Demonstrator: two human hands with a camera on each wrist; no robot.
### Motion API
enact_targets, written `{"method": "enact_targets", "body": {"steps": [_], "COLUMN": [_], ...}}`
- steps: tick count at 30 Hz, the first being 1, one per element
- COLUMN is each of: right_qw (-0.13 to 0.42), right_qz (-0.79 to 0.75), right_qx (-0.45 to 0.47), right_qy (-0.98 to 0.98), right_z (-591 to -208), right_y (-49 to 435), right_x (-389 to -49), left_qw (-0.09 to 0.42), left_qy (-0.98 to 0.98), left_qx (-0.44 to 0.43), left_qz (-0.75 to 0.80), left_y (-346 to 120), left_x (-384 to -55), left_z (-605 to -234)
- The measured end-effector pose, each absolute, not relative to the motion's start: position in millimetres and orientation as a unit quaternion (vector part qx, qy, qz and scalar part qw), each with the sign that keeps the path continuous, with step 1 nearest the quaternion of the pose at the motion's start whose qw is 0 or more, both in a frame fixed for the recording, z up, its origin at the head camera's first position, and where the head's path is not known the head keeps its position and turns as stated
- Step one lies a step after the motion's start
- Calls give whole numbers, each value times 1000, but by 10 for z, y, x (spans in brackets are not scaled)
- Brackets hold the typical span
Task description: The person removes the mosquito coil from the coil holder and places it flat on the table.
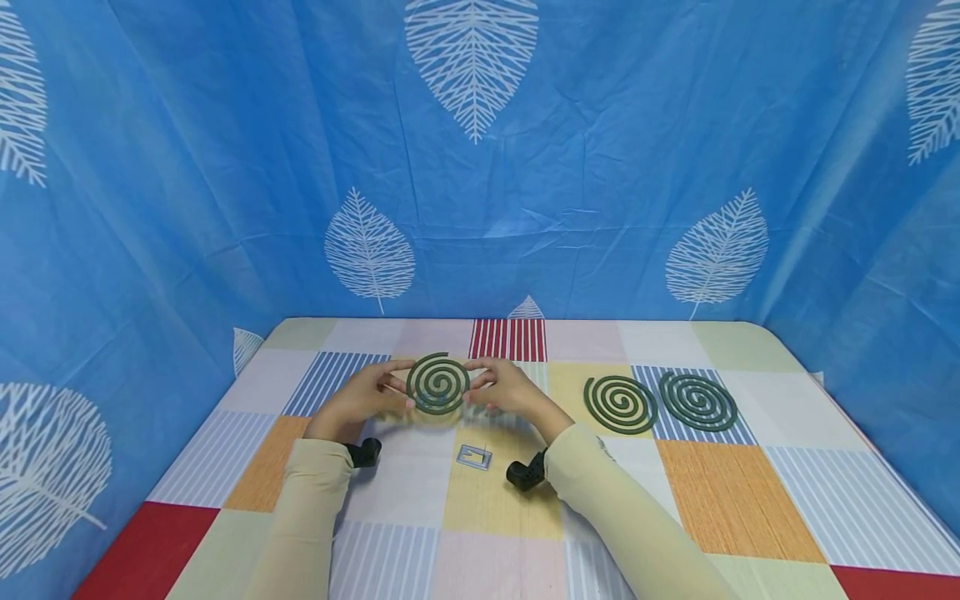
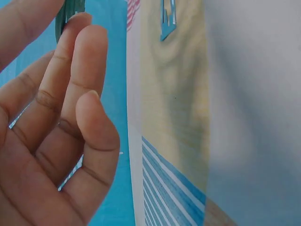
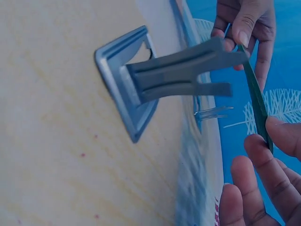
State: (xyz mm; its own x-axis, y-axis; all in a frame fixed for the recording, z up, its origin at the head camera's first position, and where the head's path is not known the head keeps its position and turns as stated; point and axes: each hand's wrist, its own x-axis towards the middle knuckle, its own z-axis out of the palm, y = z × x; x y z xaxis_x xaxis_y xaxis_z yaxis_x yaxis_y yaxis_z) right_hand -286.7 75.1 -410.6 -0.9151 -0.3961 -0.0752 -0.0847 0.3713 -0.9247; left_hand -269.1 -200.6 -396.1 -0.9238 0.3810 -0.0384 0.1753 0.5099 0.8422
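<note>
A dark green mosquito coil (image 1: 438,383) is held up over the table between both hands, its spiral face toward the head camera. My left hand (image 1: 366,395) pinches its left edge between thumb and fingers; only a bit of the coil (image 2: 70,16) shows in the left wrist view. On the opposite edge, the thumb and a finger of my right hand (image 1: 516,392) pinch it, and the right wrist view has the coil (image 3: 257,106) edge-on. A metal coil stand (image 1: 474,457) with a raised forked prong lies nearer the body. Beyond it, a second stand (image 3: 211,113) sits near the coil.
Two more green coils, one (image 1: 621,405) beside the other (image 1: 699,402), lie flat on the right of the patchwork tablecloth (image 1: 495,508). A blue curtain (image 1: 585,167) with white leaf prints rises behind the table and along both sides.
</note>
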Motion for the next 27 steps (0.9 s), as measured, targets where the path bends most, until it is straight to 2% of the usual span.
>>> {"method": "enact_targets", "body": {"steps": [17,27], "right_qw": [144,136], "right_qz": [-582,-584], "right_qx": [-162,-186], "right_qy": [784,778], "right_z": [-4021,-3955], "right_y": [890,1003], "right_x": [-2803,-2741], "left_qw": [117,120], "left_qy": [830,816], "left_qx": [169,214], "left_qz": [518,523], "left_y": [-1991,-1947], "left_x": [-2672,-2644], "left_z": [-3856,-3756]}}
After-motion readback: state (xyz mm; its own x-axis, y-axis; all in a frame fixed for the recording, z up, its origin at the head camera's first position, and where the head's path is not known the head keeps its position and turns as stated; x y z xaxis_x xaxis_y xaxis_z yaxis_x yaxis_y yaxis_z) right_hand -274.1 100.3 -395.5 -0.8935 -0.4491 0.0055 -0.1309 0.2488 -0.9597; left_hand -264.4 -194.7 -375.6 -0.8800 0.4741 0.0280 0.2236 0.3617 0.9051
